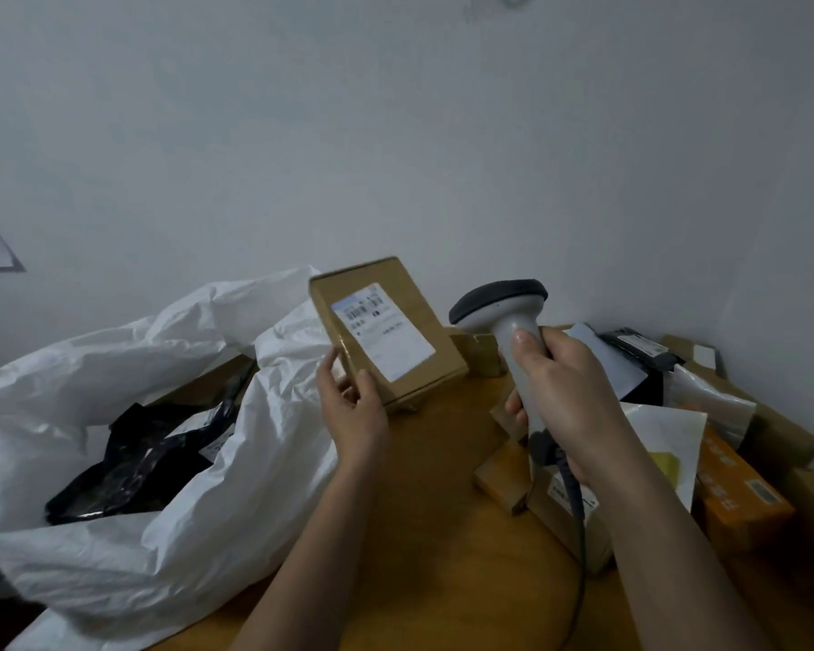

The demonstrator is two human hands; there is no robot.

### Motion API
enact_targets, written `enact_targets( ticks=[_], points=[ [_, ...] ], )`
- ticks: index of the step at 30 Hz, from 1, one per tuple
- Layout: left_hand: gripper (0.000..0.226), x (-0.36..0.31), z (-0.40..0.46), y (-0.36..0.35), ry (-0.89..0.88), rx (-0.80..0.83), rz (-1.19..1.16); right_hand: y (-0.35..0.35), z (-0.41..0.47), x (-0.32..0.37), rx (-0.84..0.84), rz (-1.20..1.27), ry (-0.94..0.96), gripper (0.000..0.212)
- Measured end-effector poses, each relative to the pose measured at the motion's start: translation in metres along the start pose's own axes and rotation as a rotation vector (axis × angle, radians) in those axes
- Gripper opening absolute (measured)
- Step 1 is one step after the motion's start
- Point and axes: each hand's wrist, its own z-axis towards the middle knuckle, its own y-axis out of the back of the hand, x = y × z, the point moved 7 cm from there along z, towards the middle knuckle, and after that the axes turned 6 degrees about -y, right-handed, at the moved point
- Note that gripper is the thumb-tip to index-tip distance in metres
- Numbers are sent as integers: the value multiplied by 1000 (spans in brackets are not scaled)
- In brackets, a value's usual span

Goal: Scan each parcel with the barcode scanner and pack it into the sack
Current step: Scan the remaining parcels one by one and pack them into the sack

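Observation:
My left hand (353, 406) grips the lower corner of a flat brown cardboard parcel (419, 317), held up above the table with its white shipping label facing me. My right hand (565, 392) holds the grey barcode scanner (504, 307) by its handle, thumb up on the grip; its dark head sits just right of the parcel and points away from me. A large white sack (236, 486) lies open at the left, with black poly-bag parcels (142, 458) inside it.
A wooden table (433, 533) carries a pile of parcels at the right: an orange box (738, 491), a white mailer (663, 444), brown boxes (560, 505), a black bag (640, 345). The scanner cable (579, 575) trails down toward the table's front edge. A white wall stands close behind.

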Motion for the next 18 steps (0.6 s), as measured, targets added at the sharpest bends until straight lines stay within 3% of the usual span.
enact_targets(
  ticks=[6, 9, 11, 13, 18],
  points=[
    [42, -29, 28, 55, -29, -462, -128, -25, 6, -6, 62, 35, -16, 28],
    [54, -26, 39, 75, 70, -608, -133, -38, 10, -7, 108, 54, -19, 26],
    [69, -24, 44, 79, 173, -587, -51, -46, 13, -7, 129, 63, -18, 25],
    [75, -24, 44, 79, 161, -528, 76, -50, 17, -10, 134, 61, -26, 26],
    [53, -16, 42, 62, 69, -296, 208, -56, 29, -22, 132, 93, -80, 27]
  ],
)
